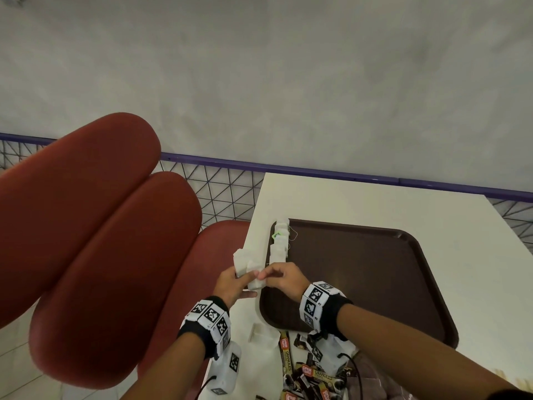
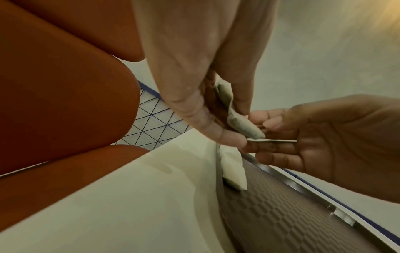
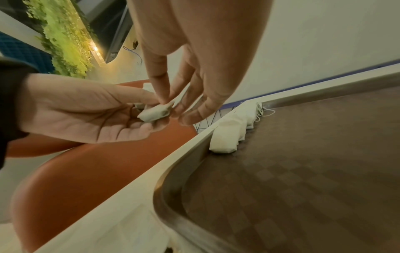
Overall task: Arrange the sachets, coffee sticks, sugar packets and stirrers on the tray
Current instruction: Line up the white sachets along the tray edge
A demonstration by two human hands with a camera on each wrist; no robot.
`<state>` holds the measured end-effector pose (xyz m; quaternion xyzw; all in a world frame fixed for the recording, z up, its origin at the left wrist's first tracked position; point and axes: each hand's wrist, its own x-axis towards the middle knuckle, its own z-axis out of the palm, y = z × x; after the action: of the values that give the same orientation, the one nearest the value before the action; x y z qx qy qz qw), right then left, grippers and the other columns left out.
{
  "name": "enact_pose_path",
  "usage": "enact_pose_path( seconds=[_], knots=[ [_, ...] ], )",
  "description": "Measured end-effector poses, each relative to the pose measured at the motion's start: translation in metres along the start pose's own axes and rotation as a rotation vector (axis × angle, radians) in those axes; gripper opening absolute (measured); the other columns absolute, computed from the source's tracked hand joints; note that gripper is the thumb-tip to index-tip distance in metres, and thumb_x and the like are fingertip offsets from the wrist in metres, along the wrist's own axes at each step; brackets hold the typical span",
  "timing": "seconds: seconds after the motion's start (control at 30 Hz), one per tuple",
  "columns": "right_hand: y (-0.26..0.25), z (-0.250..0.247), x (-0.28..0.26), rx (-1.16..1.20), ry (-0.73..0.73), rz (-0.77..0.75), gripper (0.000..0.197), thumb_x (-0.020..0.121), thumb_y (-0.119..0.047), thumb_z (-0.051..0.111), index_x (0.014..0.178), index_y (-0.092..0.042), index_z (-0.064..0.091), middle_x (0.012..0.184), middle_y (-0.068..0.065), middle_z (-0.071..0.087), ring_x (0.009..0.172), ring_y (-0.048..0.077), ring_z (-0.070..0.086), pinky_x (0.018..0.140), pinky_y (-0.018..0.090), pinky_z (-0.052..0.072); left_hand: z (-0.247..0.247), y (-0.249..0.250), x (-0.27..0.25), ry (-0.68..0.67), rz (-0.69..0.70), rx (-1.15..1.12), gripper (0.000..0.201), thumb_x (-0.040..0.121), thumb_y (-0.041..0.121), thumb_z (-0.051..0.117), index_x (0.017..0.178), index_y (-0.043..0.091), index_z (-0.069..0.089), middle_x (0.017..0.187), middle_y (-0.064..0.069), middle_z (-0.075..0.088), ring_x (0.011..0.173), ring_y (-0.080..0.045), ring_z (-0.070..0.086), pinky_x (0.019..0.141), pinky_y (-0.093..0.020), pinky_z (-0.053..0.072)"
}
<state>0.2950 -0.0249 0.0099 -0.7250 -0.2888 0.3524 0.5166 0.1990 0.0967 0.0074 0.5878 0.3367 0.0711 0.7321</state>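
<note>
A brown tray [image 1: 375,284] lies on the white table [image 1: 375,203]. A row of white sachets [image 1: 279,243] stands along the tray's left rim, also seen in the right wrist view [image 3: 227,137]. Just left of the tray's near-left part, my left hand [image 1: 245,280] holds a small bunch of white sachets [image 1: 243,262] between thumb and fingers. My right hand [image 1: 266,275] pinches the nearest sachet of that bunch [image 3: 154,113] with thumb and forefinger. The same sachet [image 2: 244,126] shows between both hands in the left wrist view.
Brown coffee sticks [image 1: 305,373] lie heaped on the table near its front edge, below the tray. White packets [image 1: 259,334] lie beside them. A red padded seat [image 1: 95,241] stands left of the table. A wire fence [image 1: 225,192] runs behind.
</note>
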Motion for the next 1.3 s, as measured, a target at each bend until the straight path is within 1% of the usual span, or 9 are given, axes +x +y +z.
enact_pose_path(
  seconds=[0.2, 0.37, 0.5, 0.6, 0.7, 0.8, 0.9, 1.13, 1.3],
  knots=[
    [0.000, -0.006, 0.000, -0.016, 0.071, 0.002, 0.022, 0.081, 0.008, 0.059, 0.100, 0.003, 0.068, 0.097, 0.011, 0.067, 0.088, 0.014, 0.061, 0.085, 0.018, 0.050, 0.003, -0.004, 0.000, -0.006, -0.008, -0.019, 0.024, 0.090, 0.011, 0.059, 0.112, 0.003, 0.058, 0.096, -0.013, 0.067, 0.078, -0.023, 0.067, 0.054, -0.025, 0.056],
    [0.005, -0.016, 0.002, -0.080, 0.293, 0.038, 0.022, 0.080, 0.004, 0.060, 0.099, -0.003, 0.068, 0.095, 0.010, 0.067, 0.083, 0.014, 0.060, 0.071, 0.010, 0.046, 0.002, -0.006, 0.001, 0.022, -0.063, -0.031, 0.020, 0.095, 0.015, 0.049, 0.107, 0.001, 0.057, 0.088, -0.015, 0.063, 0.079, -0.025, 0.063, 0.057, -0.030, 0.056],
    [0.014, -0.029, 0.001, -0.153, 0.465, 0.086, 0.018, 0.080, -0.001, 0.064, 0.097, -0.006, 0.064, 0.092, 0.004, 0.061, 0.081, 0.013, 0.057, 0.075, 0.020, 0.045, -0.004, -0.009, 0.002, 0.051, -0.070, -0.008, 0.024, 0.096, 0.014, 0.046, 0.113, 0.000, 0.056, 0.101, -0.013, 0.058, 0.096, -0.025, 0.056, 0.062, -0.029, 0.056],
    [0.020, -0.032, 0.000, -0.165, 0.432, 0.117, 0.016, 0.078, -0.004, 0.069, 0.089, -0.012, 0.060, 0.084, -0.001, 0.056, 0.074, 0.011, 0.053, 0.075, 0.024, 0.047, -0.010, -0.011, 0.005, 0.090, -0.038, 0.063, 0.026, 0.097, 0.014, 0.044, 0.117, 0.003, 0.057, 0.117, -0.012, 0.053, 0.109, -0.026, 0.050, 0.074, -0.031, 0.054],
    [0.027, -0.028, 0.001, -0.171, 0.353, 0.120, 0.025, 0.077, 0.001, 0.067, 0.076, -0.021, 0.056, 0.078, -0.003, 0.056, 0.073, 0.015, 0.055, 0.075, 0.026, 0.050, -0.014, -0.012, 0.006, 0.120, -0.008, 0.114, 0.029, 0.096, 0.009, 0.044, 0.121, 0.003, 0.056, 0.115, -0.012, 0.052, 0.106, -0.025, 0.050, 0.079, -0.034, 0.052],
    [0.033, -0.020, 0.003, -0.229, 0.287, 0.137, 0.034, 0.077, 0.009, 0.060, 0.073, -0.024, 0.054, 0.076, -0.005, 0.055, 0.066, 0.009, 0.054, 0.066, 0.012, 0.045, -0.016, -0.013, 0.006, 0.134, -0.003, 0.118, 0.022, 0.092, 0.005, 0.048, 0.113, 0.004, 0.056, 0.105, -0.014, 0.055, 0.096, -0.024, 0.053, 0.073, -0.029, 0.052],
    [0.038, -0.013, 0.004, -0.296, 0.259, 0.149, 0.029, 0.077, 0.013, 0.053, 0.083, -0.016, 0.056, 0.079, -0.004, 0.053, 0.066, 0.005, 0.050, 0.065, 0.009, 0.042, -0.017, -0.015, 0.005, 0.134, 0.000, 0.099, 0.021, 0.091, 0.004, 0.052, 0.111, 0.007, 0.051, 0.102, -0.014, 0.057, 0.090, -0.023, 0.056, 0.069, -0.027, 0.052],
    [0.046, -0.002, 0.013, -0.466, 0.259, 0.199, 0.034, 0.079, 0.009, 0.057, 0.109, -0.006, 0.061, 0.097, 0.003, 0.049, 0.084, 0.014, 0.050, 0.086, 0.026, 0.048, -0.022, -0.020, 0.009, 0.157, -0.009, 0.072, 0.011, 0.094, 0.009, 0.049, 0.104, 0.008, 0.051, 0.105, -0.014, 0.062, 0.078, -0.019, 0.064, 0.063, -0.026, 0.051],
    [0.044, 0.001, 0.017, -0.550, 0.231, 0.209, 0.033, 0.082, 0.003, 0.060, 0.114, -0.006, 0.057, 0.101, 0.000, 0.041, 0.090, 0.012, 0.045, 0.088, 0.023, 0.042, -0.025, -0.022, 0.012, 0.157, 0.002, 0.107, 0.010, 0.093, 0.010, 0.051, 0.086, 0.012, 0.057, 0.104, -0.015, 0.062, 0.091, -0.024, 0.062, 0.064, -0.024, 0.051]
  ],
)
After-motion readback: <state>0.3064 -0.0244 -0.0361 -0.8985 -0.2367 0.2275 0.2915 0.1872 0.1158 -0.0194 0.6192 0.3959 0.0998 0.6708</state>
